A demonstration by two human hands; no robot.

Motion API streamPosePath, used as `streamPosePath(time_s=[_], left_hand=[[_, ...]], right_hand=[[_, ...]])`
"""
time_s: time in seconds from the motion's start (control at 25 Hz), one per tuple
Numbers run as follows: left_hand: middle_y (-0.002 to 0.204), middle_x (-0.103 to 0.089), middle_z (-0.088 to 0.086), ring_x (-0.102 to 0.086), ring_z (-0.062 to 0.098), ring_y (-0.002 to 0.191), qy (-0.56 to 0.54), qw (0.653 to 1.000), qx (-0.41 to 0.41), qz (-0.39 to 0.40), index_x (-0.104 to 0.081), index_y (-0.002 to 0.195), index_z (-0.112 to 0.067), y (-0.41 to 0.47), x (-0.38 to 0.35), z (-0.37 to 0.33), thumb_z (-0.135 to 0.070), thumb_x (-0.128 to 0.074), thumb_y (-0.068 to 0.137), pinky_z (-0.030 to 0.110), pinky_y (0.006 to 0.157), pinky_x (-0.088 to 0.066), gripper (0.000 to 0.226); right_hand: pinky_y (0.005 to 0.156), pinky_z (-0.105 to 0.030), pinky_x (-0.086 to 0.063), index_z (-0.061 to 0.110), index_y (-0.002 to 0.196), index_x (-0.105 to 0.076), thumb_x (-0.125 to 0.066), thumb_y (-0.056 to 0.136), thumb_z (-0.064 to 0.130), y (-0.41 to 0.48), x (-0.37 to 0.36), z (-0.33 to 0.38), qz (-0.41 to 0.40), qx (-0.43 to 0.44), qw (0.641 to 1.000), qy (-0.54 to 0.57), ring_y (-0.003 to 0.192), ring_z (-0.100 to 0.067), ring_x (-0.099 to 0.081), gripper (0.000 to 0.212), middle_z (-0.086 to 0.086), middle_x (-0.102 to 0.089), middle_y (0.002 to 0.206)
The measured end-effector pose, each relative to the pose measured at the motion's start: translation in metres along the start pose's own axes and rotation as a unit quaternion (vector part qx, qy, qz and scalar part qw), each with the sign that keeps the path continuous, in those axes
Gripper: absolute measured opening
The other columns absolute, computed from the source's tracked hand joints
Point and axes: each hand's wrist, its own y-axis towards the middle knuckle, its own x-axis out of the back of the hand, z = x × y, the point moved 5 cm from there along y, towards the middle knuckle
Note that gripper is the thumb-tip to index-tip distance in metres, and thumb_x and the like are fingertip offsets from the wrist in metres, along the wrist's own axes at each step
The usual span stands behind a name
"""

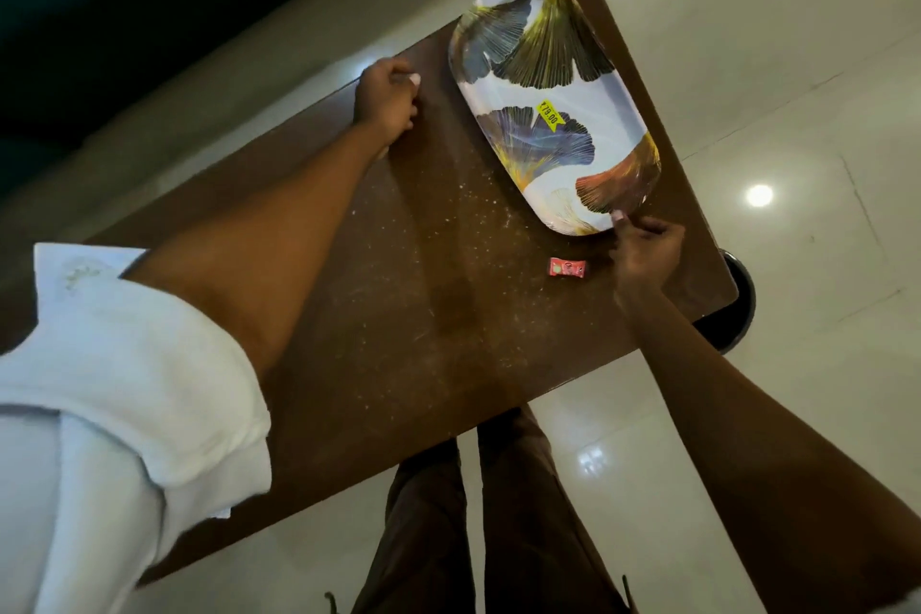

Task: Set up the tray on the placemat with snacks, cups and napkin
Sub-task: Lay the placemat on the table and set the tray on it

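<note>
An oblong white tray (pixel 618 115) printed with ginkgo leaves and carrying a yellow price sticker lies on the far right part of a brown table (pixel 398 314). My right hand (pixel 645 252) pinches the tray's near end, thumb on the rim. A small red snack sachet (pixel 567 267) lies on the table just left of that hand. My left hand (pixel 386 97) rests at the table's far left edge with its fingers curled; a small white bit shows at the fingertips, and I cannot tell what it is.
The table stands on a glossy pale tiled floor (pixel 797 65) that reflects ceiling lights. A dark round object (pixel 737 309) sticks out from under the table's right corner. My legs (pixel 498 514) stand at the near edge.
</note>
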Motion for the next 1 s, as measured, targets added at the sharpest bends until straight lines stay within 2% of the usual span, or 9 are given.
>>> streamPosePath(time_s=[0.08,0.24,0.32,0.44,0.6,0.68,0.76,0.92,1.0], left_hand=[[0.100,-0.063,0.006,-0.056,0.011,0.067,-0.021,0.999,0.023,-0.008,-0.061,0.128,-0.014,-0.027,0.029,0.043,-0.018,-0.051,0.106,0.028,0.061,-0.051,0.025],[0.100,-0.063,0.008,-0.056,0.012,0.064,-0.062,0.988,0.100,-0.098,-0.061,0.133,-0.009,-0.091,0.124,0.139,-0.020,-0.050,0.107,0.026,0.056,-0.049,0.030],[0.104,-0.069,0.009,-0.065,0.019,0.077,-0.067,0.978,0.126,-0.150,-0.062,0.131,-0.011,-0.127,0.169,0.180,-0.025,-0.049,0.108,0.032,0.067,-0.057,0.030],[0.124,-0.071,0.014,-0.071,0.033,0.109,-0.085,0.955,0.169,-0.227,-0.065,0.128,-0.012,-0.178,0.219,0.239,-0.028,-0.048,0.107,0.046,0.098,-0.060,0.031],[0.134,-0.061,0.017,-0.066,0.037,0.116,-0.131,0.918,0.239,-0.288,-0.063,0.126,-0.010,-0.246,0.261,0.327,-0.031,-0.051,0.104,0.050,0.102,-0.057,0.033],[0.140,-0.052,0.019,-0.060,0.037,0.124,-0.118,0.891,0.286,-0.332,-0.060,0.131,-0.009,-0.280,0.272,0.374,-0.034,-0.055,0.104,0.049,0.104,-0.054,0.037],[0.144,-0.048,0.019,-0.050,0.037,0.133,-0.097,0.856,0.355,-0.363,-0.055,0.137,-0.009,-0.311,0.272,0.412,-0.036,-0.056,0.103,0.052,0.105,-0.051,0.044],[0.150,-0.041,0.018,-0.041,0.038,0.141,-0.126,0.756,0.527,-0.368,-0.043,0.143,-0.007,-0.374,0.254,0.490,-0.046,-0.063,0.096,0.055,0.110,-0.044,0.064],[0.153,-0.037,0.018,-0.039,0.037,0.143,-0.191,0.698,0.587,-0.364,-0.035,0.149,-0.006,-0.396,0.239,0.514,-0.050,-0.070,0.091,0.052,0.112,-0.041,0.080]], right_hand=[[0.086,-0.029,-0.058,0.004,0.120,-0.057,-0.083,0.086,0.022,-0.015,-0.004,0.015,-0.009,0.086,0.995,-0.042,0.089,-0.013,-0.064,0.046,-0.008,-0.069,0.107],[0.084,-0.021,-0.051,0.001,0.122,-0.057,-0.078,0.091,0.026,-0.079,-0.063,0.041,0.104,0.196,0.969,-0.112,0.094,-0.017,-0.061,0.045,-0.008,-0.065,0.108],[0.085,-0.028,-0.049,0.000,0.119,-0.058,-0.076,0.093,0.026,-0.116,-0.099,0.043,0.149,0.209,0.956,-0.142,0.089,-0.018,-0.059,0.041,-0.007,-0.063,0.099],[0.084,-0.031,-0.051,0.005,0.115,-0.060,-0.078,0.091,0.031,-0.179,-0.156,0.034,0.246,0.253,0.914,-0.199,0.088,-0.015,-0.060,0.040,-0.002,-0.063,0.097],[0.085,-0.034,-0.055,0.006,0.124,-0.060,-0.078,0.091,0.030,-0.280,-0.230,0.003,0.370,0.303,0.841,-0.254,0.097,-0.018,-0.062,0.045,-0.008,-0.066,0.114],[0.087,-0.029,-0.054,0.010,0.131,-0.058,-0.079,0.090,0.031,-0.324,-0.261,-0.014,0.399,0.341,0.805,-0.277,0.103,-0.015,-0.060,0.050,-0.005,-0.063,0.123],[0.086,-0.026,-0.051,0.012,0.134,-0.056,-0.080,0.089,0.035,-0.354,-0.290,-0.028,0.422,0.360,0.777,-0.297,0.103,-0.014,-0.059,0.056,0.001,-0.061,0.121],[0.081,-0.036,-0.049,0.009,0.122,-0.053,-0.081,0.085,0.029,-0.399,-0.354,-0.065,0.460,0.353,0.734,-0.354,0.095,-0.021,-0.066,0.051,0.006,-0.054,0.089],[0.084,-0.037,-0.050,0.005,0.124,-0.053,-0.086,0.081,0.032,-0.407,-0.382,-0.072,0.442,0.402,0.694,-0.402,0.099,-0.024,-0.061,0.061,-0.003,-0.058,0.103]])
